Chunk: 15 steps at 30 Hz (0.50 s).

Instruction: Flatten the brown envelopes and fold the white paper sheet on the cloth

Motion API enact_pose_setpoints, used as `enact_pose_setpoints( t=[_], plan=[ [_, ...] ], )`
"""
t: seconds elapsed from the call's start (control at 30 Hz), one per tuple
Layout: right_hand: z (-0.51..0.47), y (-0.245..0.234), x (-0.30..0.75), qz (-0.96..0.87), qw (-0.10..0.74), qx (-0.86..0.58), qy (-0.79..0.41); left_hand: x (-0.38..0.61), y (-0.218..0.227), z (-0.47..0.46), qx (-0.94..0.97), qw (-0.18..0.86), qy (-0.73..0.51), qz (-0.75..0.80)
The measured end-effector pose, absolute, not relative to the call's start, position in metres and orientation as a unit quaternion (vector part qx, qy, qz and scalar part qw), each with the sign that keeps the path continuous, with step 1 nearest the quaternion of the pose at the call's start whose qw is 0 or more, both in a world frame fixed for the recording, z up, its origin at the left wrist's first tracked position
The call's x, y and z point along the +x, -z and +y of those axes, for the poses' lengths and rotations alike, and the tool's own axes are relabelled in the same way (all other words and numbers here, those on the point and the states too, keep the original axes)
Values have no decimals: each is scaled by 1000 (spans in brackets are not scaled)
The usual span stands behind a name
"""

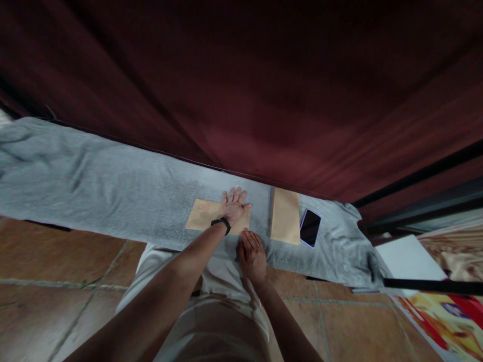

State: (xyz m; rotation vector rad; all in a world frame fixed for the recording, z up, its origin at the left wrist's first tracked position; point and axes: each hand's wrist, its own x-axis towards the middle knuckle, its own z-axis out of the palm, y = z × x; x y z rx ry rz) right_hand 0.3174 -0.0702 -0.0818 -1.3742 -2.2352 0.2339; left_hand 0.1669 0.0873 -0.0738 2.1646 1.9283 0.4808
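A tan envelope (202,215) lies flat on a grey cloth (113,186) spread over the surface in front of me. My left hand (234,206), with a black band on the wrist, rests flat on the envelope's right part, fingers stretched out. My right hand (252,254) hovers at the near edge of the cloth just right of the envelope, fingers extended and together, holding nothing. A stack of tan envelopes (285,216) sits to the right, apart from both hands.
A black phone (310,228) lies beside the stack on the cloth. A dark red curtain (264,90) hangs behind. Terracotta floor tiles (56,281) lie below. A white sheet (409,259) and a colourful printed surface (445,311) are at the right.
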Motion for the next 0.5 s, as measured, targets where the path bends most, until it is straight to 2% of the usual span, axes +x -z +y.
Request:
enact_pose_setpoints(
  t=[0.5],
  plan=[
    [-71, 86, 313, -812, 265, -517, -64, 112, 81, 56, 668, 56, -176, 721]
  ],
)
